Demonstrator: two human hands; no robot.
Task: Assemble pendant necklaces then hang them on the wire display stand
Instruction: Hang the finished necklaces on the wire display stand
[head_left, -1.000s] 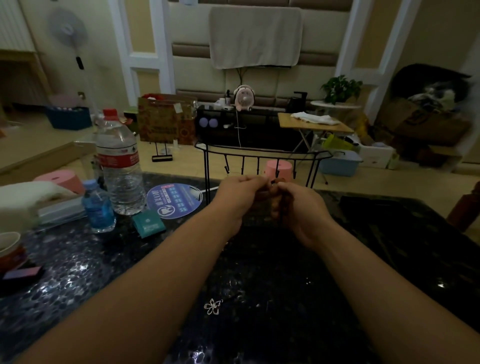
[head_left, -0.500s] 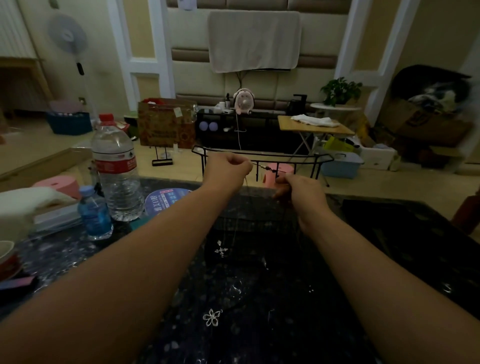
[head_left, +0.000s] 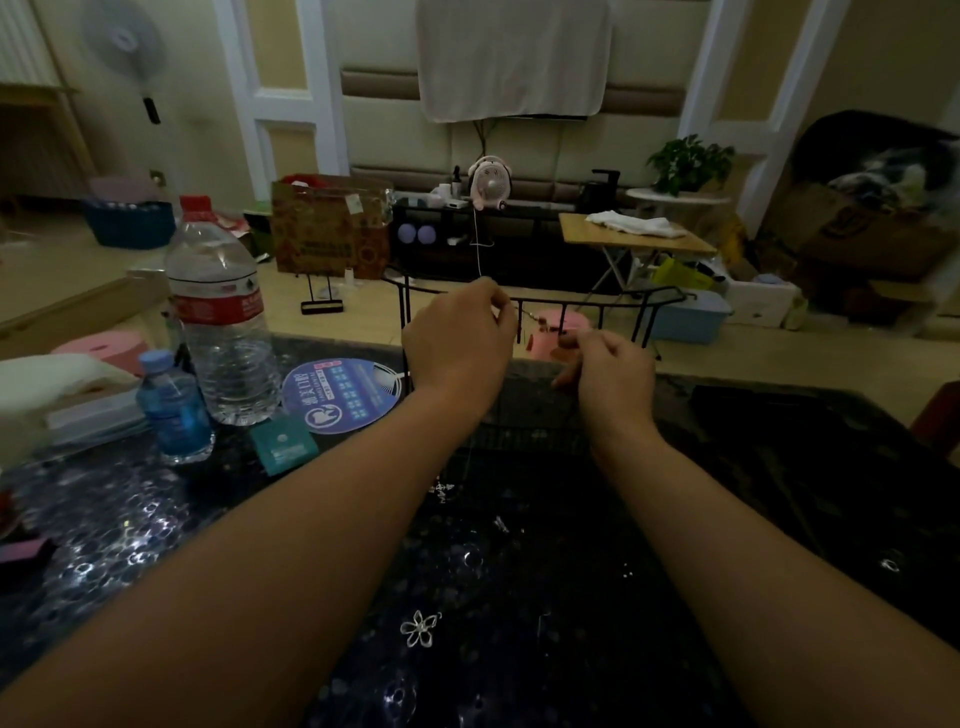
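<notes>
while both hands' fingers pinch the necklace chain, pendant dangles below.

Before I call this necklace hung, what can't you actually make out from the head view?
- Chain and clasp: too thin and dim between left hand and right hand.
- Whether it sits on the wire stand: hidden by the hands.
- Dangling pendant: too small and dark for detail.

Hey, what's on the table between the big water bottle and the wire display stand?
In the head view, a round blue hand fan lies flat between the big water bottle and the wire display stand.
</notes>
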